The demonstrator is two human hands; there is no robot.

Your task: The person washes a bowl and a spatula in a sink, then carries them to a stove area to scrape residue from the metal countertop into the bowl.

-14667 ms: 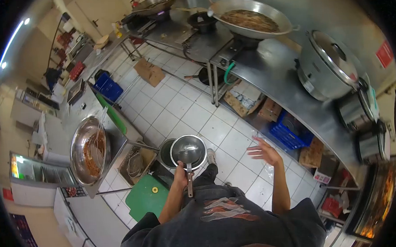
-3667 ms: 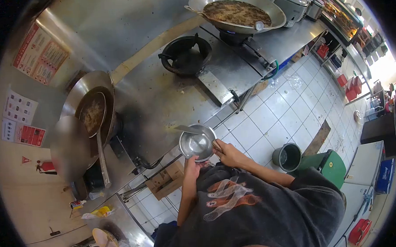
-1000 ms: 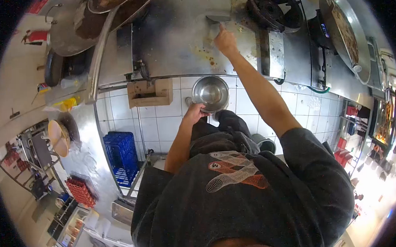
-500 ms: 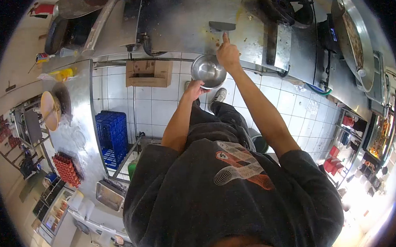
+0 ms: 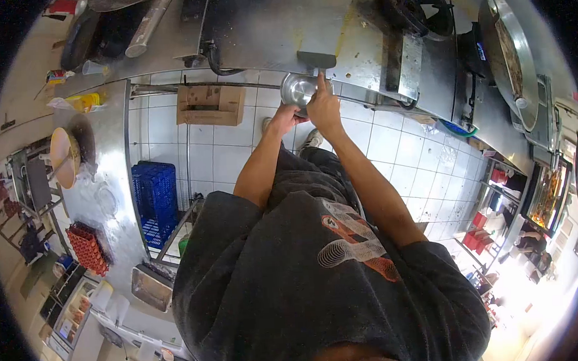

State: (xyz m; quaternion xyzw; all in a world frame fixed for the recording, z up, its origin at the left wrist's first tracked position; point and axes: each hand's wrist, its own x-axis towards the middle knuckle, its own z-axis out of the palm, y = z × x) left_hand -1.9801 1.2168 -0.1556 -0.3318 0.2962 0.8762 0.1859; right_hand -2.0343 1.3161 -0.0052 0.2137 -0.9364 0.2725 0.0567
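Observation:
My left hand [image 5: 287, 120] grips the near rim of a round metal bowl [image 5: 296, 88], held just below the front edge of the steel cooking surface [image 5: 256, 30]. My right hand [image 5: 325, 111] is closed around a scraper, its index finger stretched along it toward the wide, flat blade [image 5: 316, 59]. The blade lies near the front edge of the surface, just beyond the bowl's far rim. My right hand hides the handle and part of the bowl. Yellowish streaks mark the steel behind the blade.
A black burner [image 5: 417, 10] and a large metal pan [image 5: 509, 55] are at the right. A cardboard box [image 5: 211, 106] stands below the counter edge. Blue crates [image 5: 154, 199] sit under the left steel table [image 5: 102, 195], which bears red egg trays [image 5: 89, 248] and a wooden-looking bowl [image 5: 64, 157].
My right hand has drawn the scraper toward me, to the edge above the bowl. Bits of residue seen around the blade earlier are mostly gone from that patch. The bowl has moved slightly away from me.

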